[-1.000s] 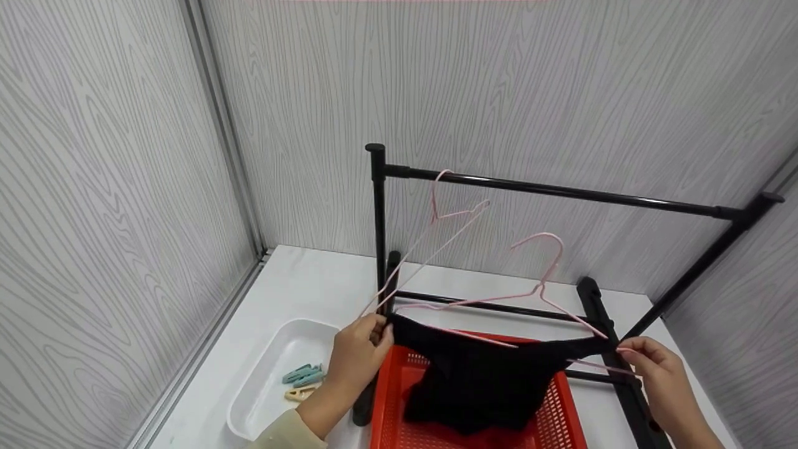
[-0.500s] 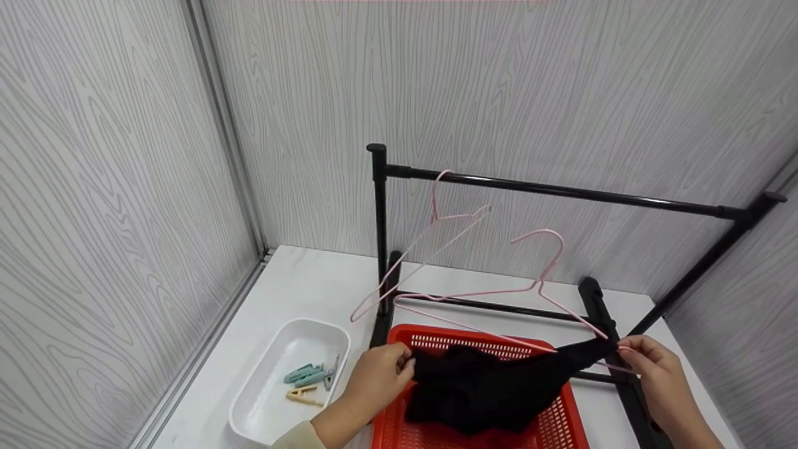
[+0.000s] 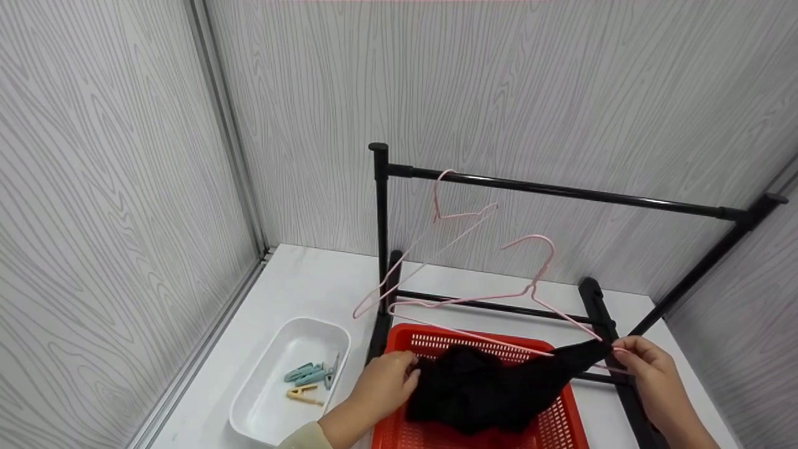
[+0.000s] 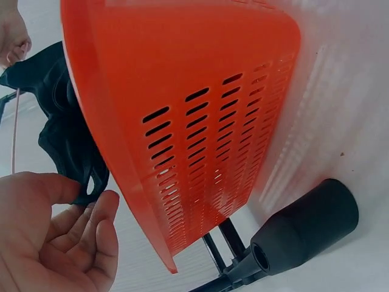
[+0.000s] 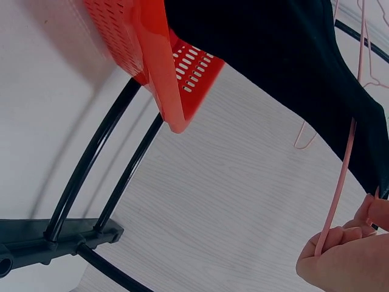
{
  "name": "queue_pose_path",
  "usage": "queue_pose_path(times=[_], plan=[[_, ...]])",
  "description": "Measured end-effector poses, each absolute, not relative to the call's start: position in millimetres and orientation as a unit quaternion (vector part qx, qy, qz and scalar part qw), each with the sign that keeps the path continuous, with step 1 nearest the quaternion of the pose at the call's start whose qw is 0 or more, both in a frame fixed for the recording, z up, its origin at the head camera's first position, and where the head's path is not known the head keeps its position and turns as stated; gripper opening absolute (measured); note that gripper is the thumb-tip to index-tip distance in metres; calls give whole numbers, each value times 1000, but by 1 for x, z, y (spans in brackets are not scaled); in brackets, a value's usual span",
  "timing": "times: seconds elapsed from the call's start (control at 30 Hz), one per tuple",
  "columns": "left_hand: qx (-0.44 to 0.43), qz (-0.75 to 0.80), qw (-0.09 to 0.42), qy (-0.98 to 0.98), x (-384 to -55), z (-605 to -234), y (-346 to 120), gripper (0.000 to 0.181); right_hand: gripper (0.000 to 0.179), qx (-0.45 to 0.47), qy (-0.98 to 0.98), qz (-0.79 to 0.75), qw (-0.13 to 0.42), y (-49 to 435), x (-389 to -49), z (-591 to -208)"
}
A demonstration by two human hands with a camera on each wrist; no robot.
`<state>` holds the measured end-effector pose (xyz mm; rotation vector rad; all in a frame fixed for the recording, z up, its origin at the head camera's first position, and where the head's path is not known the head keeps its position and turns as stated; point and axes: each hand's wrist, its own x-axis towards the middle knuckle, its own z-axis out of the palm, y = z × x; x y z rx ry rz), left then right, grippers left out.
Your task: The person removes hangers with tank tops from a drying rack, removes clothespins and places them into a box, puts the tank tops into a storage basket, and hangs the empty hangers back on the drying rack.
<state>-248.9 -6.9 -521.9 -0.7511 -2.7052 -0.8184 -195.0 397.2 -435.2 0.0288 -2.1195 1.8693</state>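
A black garment hangs bunched over the red basket, its right corner drawn up to a pink clothes hanger. My right hand pinches the hanger's right end together with that corner; the right wrist view shows the hanger wire running through the dark cloth to the fingers. At the garment's left end, my left hand pinches its edge between thumb and fingers, as the left wrist view shows beside the basket wall. The hanger's left end is bare. The garment's exact kind is unclear.
A black rack's top bar spans behind, with a second pink hanger hooked near its left post. To the left stands a white tray holding teal clothespins and a yellow clothespin. Wood-patterned walls enclose the table.
My left hand has moved down and right from the hanger's left end, bringing the garment's left edge off it. The held hanger has tipped slightly left; the hooked hanger is free of the hand.
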Motion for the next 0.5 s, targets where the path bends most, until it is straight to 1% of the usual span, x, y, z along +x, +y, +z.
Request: queue_pose_path(times=[0.07, 0.17, 0.27, 0.4, 0.5], plan=[[-262, -252, 138, -922, -248, -521, -7, 9, 9, 10, -743, 651, 156, 397, -195, -435], [-282, -187, 206, -918, -248, -519, -8, 9, 8, 8, -746, 648, 154, 397, -195, -435], [-302, -141, 271, -903, -248, -515, -8, 12, 8, 4, -747, 647, 150, 397, -195, -435], [-329, -141, 325, -875, -248, -506, -6, 11, 8, -1, -753, 641, 148, 397, -195, -435], [-348, -151, 369, -848, -247, -492, -4, 4, 8, -4, -760, 634, 145, 396, -195, -434]])
